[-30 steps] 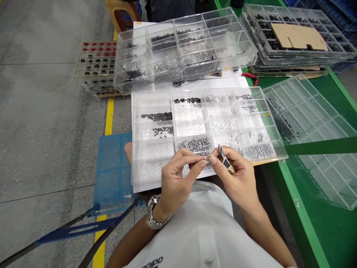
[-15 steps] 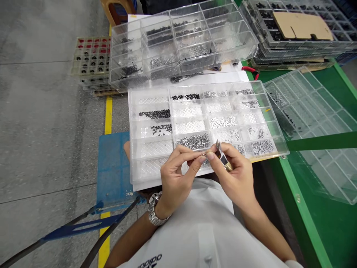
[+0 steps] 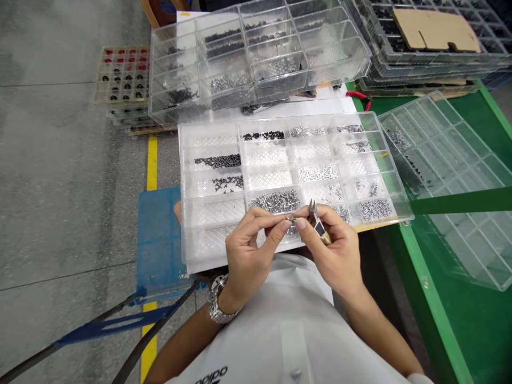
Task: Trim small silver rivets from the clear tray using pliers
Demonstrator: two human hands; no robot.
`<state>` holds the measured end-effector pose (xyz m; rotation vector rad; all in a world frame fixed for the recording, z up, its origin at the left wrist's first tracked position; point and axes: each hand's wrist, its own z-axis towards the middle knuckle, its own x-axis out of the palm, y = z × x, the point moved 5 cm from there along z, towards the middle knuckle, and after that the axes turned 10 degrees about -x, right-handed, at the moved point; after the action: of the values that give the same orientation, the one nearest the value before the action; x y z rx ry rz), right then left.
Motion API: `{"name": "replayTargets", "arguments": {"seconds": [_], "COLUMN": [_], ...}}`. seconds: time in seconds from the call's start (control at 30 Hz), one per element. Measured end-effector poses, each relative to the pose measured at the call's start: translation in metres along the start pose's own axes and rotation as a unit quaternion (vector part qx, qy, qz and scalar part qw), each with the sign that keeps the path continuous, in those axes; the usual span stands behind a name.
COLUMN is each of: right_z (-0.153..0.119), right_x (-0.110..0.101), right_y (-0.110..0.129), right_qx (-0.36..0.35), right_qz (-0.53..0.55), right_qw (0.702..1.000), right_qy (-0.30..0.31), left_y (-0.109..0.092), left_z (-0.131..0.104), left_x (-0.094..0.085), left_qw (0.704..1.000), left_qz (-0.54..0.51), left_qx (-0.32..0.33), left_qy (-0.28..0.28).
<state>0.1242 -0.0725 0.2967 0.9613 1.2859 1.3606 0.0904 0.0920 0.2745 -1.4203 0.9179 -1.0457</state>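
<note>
The left hand [image 3: 250, 250] has its thumb and forefinger pinched together on a tiny shiny piece [image 3: 292, 219] (too small to make out its shape), which sits right between the two hands. The right hand [image 3: 334, 245] meets it from the other side, thumb and forefinger closed at the piece, its fingers curled around pointed metal nippers with a pale grip [image 3: 319, 224], tips pointing forward. Beneath and ahead of both hands lies a clear plastic compartment tray [image 3: 212, 249]. Just ahead of the left fingertips, one compartment holds a heap of silver screw-like parts [image 3: 278, 201]; farther ahead and leftward are small black parts [image 3: 220, 161]. Well beyond the hands, a deeper clear plastic divided box [image 3: 336, 58] stands tilted. A green bench [image 3: 448, 256] is right of the right hand.
</note>
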Motion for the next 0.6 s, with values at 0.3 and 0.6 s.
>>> {"name": "replayTargets", "arguments": {"seconds": [0.3,0.6], "right_z": [-0.001,-0.012], "right_x": [0.001,0.006], "right_y": [-0.004,0.000], "right_qx": [0.006,-0.081], "right_qz": [-0.016,-0.090], "right_qw": [1.000,0.992], "right_qy": [0.022,-0.043], "left_y": [0.003,0.003], "left_z": [-0.008,-0.011], "left_x": [-0.002,0.002], "left_qw": [1.000,1.000], "left_qz": [0.014,0.023], "left_qx": [-0.007,-0.006], "left_qy": [0.003,-0.010]}}
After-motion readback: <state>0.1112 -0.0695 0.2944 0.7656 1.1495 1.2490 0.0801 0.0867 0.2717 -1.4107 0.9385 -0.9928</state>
